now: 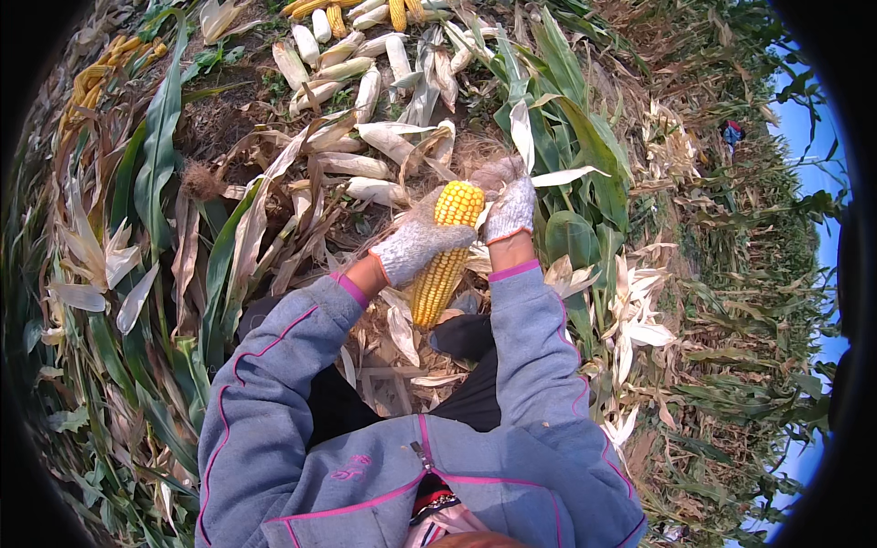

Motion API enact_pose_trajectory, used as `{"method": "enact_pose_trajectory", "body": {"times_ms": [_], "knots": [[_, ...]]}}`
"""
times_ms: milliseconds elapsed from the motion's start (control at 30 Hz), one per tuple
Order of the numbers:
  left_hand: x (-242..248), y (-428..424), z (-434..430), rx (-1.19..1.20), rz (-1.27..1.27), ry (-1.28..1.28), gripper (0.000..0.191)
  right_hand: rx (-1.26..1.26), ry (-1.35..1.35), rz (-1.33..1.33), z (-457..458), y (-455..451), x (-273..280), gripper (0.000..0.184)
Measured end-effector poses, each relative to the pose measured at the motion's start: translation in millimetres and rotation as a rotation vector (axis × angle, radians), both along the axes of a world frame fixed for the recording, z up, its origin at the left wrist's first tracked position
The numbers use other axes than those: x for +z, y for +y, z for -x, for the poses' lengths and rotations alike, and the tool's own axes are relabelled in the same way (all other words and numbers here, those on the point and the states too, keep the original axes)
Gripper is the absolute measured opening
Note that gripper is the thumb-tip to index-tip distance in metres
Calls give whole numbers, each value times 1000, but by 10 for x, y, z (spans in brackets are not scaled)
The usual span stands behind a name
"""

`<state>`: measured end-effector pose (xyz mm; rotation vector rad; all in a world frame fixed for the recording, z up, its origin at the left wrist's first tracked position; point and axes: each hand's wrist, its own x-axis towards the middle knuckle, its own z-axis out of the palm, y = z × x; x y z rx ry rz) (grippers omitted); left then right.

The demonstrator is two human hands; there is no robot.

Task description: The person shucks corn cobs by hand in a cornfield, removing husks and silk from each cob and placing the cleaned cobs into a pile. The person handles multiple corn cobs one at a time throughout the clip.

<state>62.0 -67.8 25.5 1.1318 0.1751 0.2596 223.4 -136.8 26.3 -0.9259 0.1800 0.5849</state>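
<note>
My left hand, in a white knit work glove with an orange cuff edge, is closed around a husked yellow ear of corn. The cob slants down toward my feet, its upper end level with my right hand. My right hand, gloved alike, is curled at the upper right of the cob; pale husk leaves stick out around it. What its fingers grip is hard to make out. Beyond the hands lie several ears still in pale husks, among dry leaves and brown silk.
Husked yellow ears are piled at the upper left, with more yellow ears at the top. Green and dry corn stalks lie on both sides. A distant person is at the upper right. My shoe rests below the cob.
</note>
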Motion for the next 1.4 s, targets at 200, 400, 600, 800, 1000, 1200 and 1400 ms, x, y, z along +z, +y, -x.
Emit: {"method": "enact_pose_trajectory", "body": {"times_ms": [200,400,600,800,1000,1200,1400], "knots": [[67,181,4,196,77,82,34,759,-805,1426,67,-568,-530,54],[-92,272,-54,429,9,334,40,752,-25,528,706,-928,-867,59],[-190,292,-37,564,-465,388,50,746,-65,470,979,-698,-851,37],[-127,126,40,402,-734,244,35,765,344,689,1416,-1120,-1535,27],[-57,-98,160,454,-863,-99,28,839,306,369,1044,-563,-1338,36],[-90,-140,127,325,-850,-13,23,638,-15,-121,208,892,-322,39],[-81,-76,127,692,-925,-191,23,772,-455,481,439,1308,-1355,27]]}}
